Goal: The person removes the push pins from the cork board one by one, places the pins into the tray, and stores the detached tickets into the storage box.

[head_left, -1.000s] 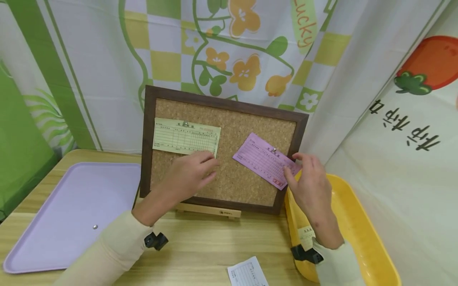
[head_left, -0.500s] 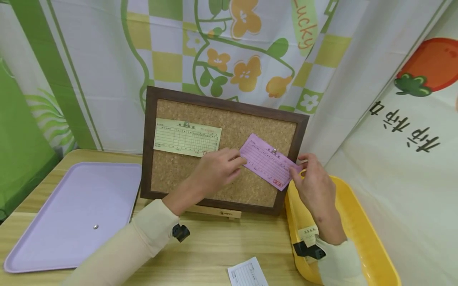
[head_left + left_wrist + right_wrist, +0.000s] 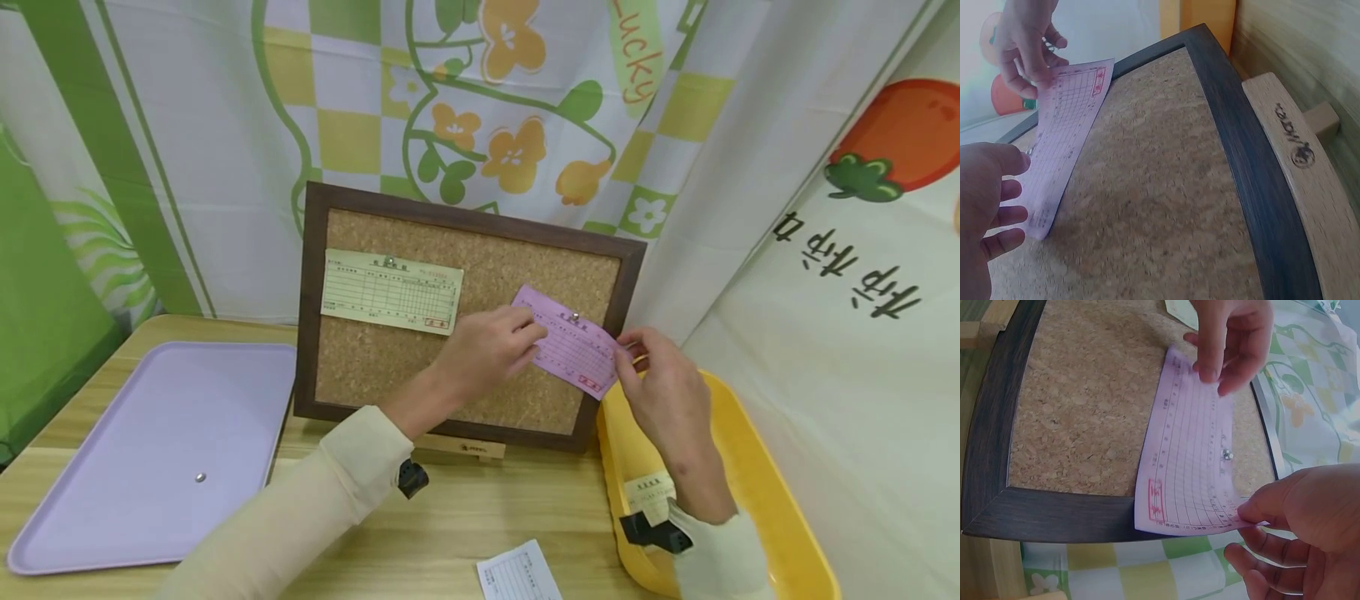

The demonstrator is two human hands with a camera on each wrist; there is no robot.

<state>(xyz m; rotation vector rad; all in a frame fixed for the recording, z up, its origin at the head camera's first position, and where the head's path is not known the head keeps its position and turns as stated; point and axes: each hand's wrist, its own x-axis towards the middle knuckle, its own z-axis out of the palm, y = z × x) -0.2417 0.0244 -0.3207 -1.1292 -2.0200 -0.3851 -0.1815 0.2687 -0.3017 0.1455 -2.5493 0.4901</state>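
A pink receipt slip [image 3: 573, 354] hangs at a slant on the right of the framed corkboard [image 3: 367, 362], under a silver pushpin [image 3: 575, 317]. Its right corner is pinched between the thumb and fingers of my right hand [image 3: 667, 396], and the paper bows away from the frame there, as the right wrist view shows. My left hand [image 3: 483, 354] is over the slip's left end, fingers loosely bent and overlapping the paper. In the left wrist view the fingers of that hand [image 3: 1007, 215] spread along the slip's edge without closing on it. A pale green slip [image 3: 390, 292] is pinned at the upper left.
On the left lies a lilac tray [image 3: 157, 425] bearing one silver pushpin [image 3: 200, 477]. A yellow basket [image 3: 772, 500] with paper in it stands under my right arm. A white slip [image 3: 517, 573] lies at the table's front. A wooden stand [image 3: 472, 448] supports the board.
My left hand has travelled right, from below the green slip to the pink slip's left end. My right hand now pinches the pink slip's corner, and the slip has bent and levelled slightly.
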